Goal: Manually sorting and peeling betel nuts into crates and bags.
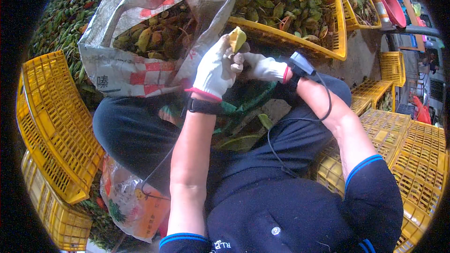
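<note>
Navy cloth shirt nearest, your white-gloved left hand pinches a yellow leaf-like piece beside the red-checked white sack, handling seemingly needing steadiness; right hand's grip unclear.

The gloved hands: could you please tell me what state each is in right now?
Left hand: closed, holding a yellow leaf-like piece.
Right hand: partly hidden beside the left; open or closed cannot be told.

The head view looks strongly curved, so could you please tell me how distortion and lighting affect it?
Head view, distortion: the yellow slatted plastic crate at far left bows along the rim, and the corners go black; head view, lighting: the white-gloved left hand is bright, while the dark-blue trousers show little detail; head view, sharpness: the background at right is too small to make out clearly.
</note>
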The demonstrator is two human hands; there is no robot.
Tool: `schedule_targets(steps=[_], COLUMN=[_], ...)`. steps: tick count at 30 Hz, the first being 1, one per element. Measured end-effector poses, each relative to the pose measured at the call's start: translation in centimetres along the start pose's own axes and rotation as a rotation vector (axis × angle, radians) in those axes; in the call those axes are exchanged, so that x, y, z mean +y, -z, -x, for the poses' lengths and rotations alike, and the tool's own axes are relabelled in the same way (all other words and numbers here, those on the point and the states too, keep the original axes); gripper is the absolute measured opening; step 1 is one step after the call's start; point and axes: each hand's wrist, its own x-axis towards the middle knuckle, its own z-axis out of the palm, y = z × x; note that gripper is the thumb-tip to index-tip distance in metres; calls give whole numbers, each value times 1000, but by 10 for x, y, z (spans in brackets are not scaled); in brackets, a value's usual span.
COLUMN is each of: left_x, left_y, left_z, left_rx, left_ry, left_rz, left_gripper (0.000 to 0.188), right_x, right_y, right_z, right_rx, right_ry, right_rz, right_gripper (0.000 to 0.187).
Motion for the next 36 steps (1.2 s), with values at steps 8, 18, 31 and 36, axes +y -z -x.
schedule_targets(steps=[8,18,31,36], left_x=[14,7,-6,-8], left_y=[-3,-4,-2,-9], left_z=[7,3,2,8], left_rx=[123,147,194,229], left_ry=[-208,-676,-664,-681], left_rz=[-110,-1328,-1171,-1417], left_gripper=[41,75,64,63], right_x=[-27,-55,-63,-55], right_y=[52,64,59,56], right_z=[9,9,20,19], right_rx=[-53,271,286,266], right_ry=[98,182,185,178], right_rz=[-1244,-706,-632,-679], right_gripper=[58,54,55,52])
